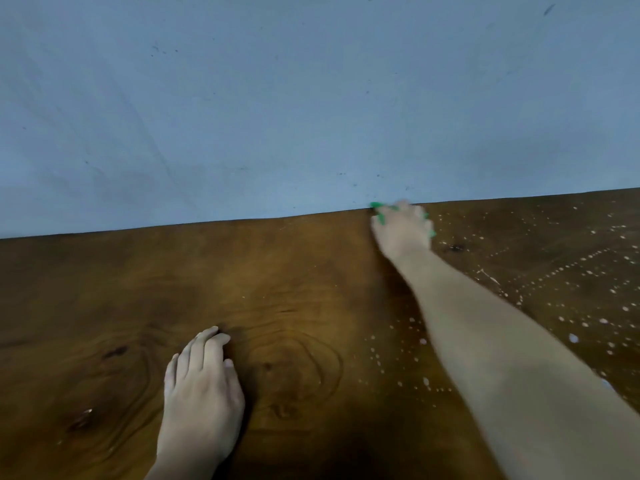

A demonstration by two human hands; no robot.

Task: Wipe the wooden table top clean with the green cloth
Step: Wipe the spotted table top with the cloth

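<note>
The brown wooden table top (294,271) fills the lower half of the view. My right hand (401,230) reaches to the far edge of the table by the wall and covers the green cloth (379,213); only small green bits show around the fingers, which look curled over it. The hand is blurred. My left hand (201,386) rests flat on the wood near the front, fingers straight and together, holding nothing. White specks and droplets (554,271) dot the wood to the right of my right arm.
A blue-grey wall (311,98) with faint scuffs rises straight from the table's far edge. Dark knots and grain rings mark the wood around my left hand.
</note>
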